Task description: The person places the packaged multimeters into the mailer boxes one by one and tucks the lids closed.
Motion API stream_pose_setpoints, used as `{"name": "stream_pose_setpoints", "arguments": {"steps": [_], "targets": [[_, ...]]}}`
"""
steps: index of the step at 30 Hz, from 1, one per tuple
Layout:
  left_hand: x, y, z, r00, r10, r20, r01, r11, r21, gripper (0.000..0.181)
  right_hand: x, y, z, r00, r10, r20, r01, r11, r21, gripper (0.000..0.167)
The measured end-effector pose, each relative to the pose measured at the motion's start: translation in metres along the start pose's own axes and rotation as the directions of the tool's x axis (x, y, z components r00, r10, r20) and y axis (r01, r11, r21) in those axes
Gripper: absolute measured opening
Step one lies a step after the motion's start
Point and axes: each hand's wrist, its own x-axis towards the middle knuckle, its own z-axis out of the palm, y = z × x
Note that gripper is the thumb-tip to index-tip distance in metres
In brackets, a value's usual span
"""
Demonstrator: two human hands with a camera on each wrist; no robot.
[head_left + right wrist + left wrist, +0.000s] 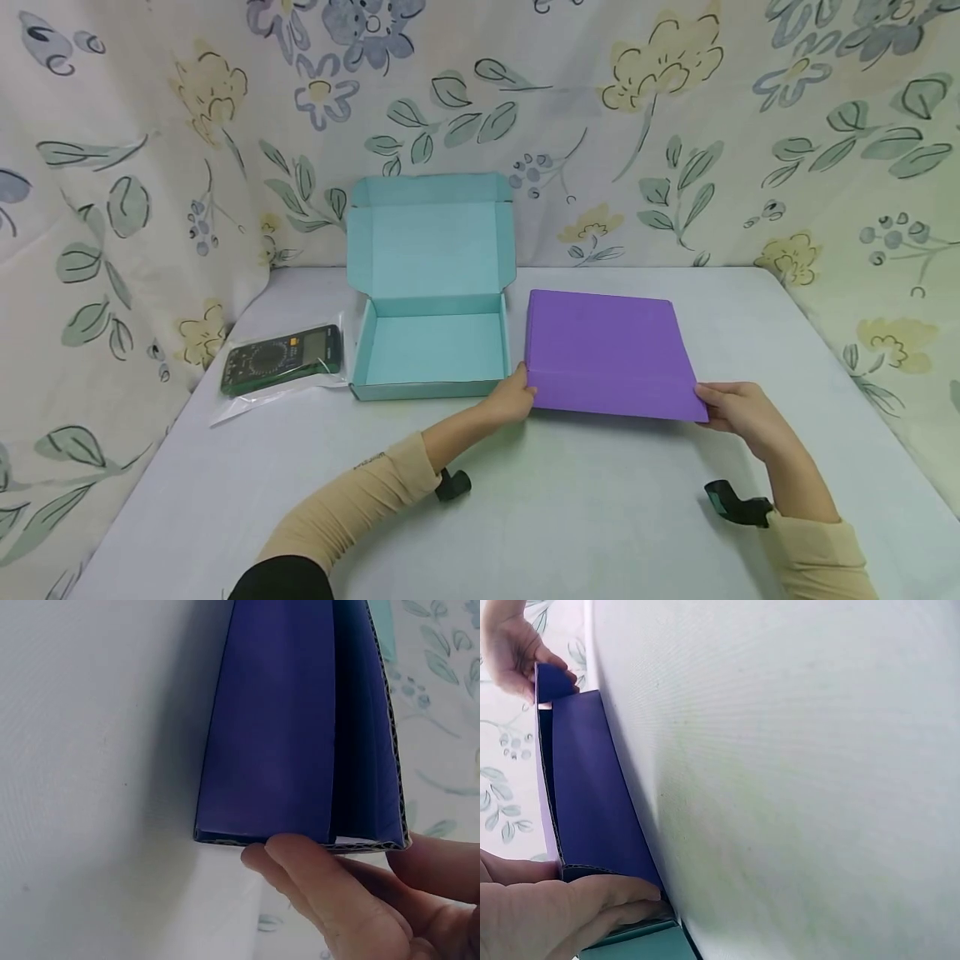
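A purple cardboard box (611, 354) lies on the right half of the table, its lid lowered with a dark gap along the front edge. My left hand (512, 395) grips its front left corner, the fingers against the side wall in the left wrist view. At the front right corner my right hand (746, 417) holds the box, with the thumb by the lid's edge and the fingers along the side (337, 900). Beside it stands an open teal cardboard box (431, 387), its lid raised and nothing inside.
A multimeter (281, 358) in a clear plastic bag lies left of the teal box. The white tabletop (570, 517) runs back to a floral curtain (585, 125). Black wrist cameras (738, 504) hang at both cuffs.
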Motion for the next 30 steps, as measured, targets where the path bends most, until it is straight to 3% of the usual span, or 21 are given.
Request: {"name": "stream_pose_setpoints", "arguments": {"steps": [16,24,30], "targets": [[-0.0006,0.0017,-0.0046,0.999,-0.028,0.038,0.028,1.000,-0.003,0.058,-0.0031,-0.0045,-0.0051,0.998,0.011,0.065,-0.008,0.999,-0.046,0.046],[-0.0008,0.0045,-0.0092,0.994,-0.057,0.090,0.065,0.994,-0.090,0.059,-0.0026,-0.0055,-0.0047,0.998,0.004,0.064,-0.002,1.000,-0.023,0.046],[0.0019,0.0028,-0.0036,0.999,-0.003,0.051,0.010,0.991,-0.133,0.055,-0.0022,-0.0027,-0.0044,1.000,0.005,0.004,-0.005,0.997,-0.074,0.048]]}}
